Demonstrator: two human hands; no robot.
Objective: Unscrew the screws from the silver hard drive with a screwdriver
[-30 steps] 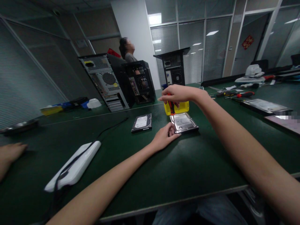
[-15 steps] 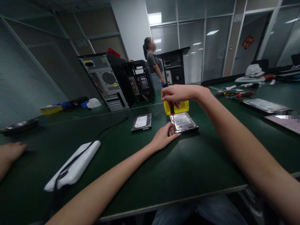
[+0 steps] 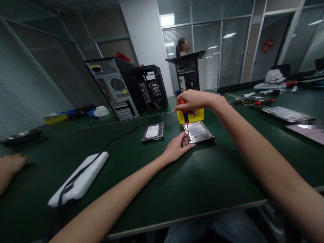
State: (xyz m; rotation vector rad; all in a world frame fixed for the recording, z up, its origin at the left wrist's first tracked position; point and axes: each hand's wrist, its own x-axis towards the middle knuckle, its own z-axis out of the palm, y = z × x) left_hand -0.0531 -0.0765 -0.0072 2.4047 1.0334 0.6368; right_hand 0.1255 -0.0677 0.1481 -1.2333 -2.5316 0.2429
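Observation:
A silver hard drive [image 3: 198, 131] lies label up on the green table. My left hand [image 3: 178, 144] grips its left near corner, thumb along the front edge and fingers curled at the side. Above the drive's far left part, my right hand [image 3: 188, 101] is closed around a red and black screwdriver [image 3: 186, 117], which points straight down. The tip seems to meet the drive near its left edge, too small to make out. Behind the drive sits a yellow container [image 3: 197, 116], partly covered by my right hand. A second hard drive [image 3: 153, 132] lies to the left.
Computer cases [image 3: 126, 87] stand along the back, with another case [image 3: 187, 72] behind my right hand. On the left are a white device [image 3: 79, 179] with a black cable and another person's hand [image 3: 11, 165]. Pliers [image 3: 258, 101] and more drives [image 3: 287, 114] lie right. A person [image 3: 182, 47] is in the background.
My right hand has shifted slightly on the screwdriver and its fingers have turned a little. My left hand and the drive stay put. The background person has moved right, behind the case.

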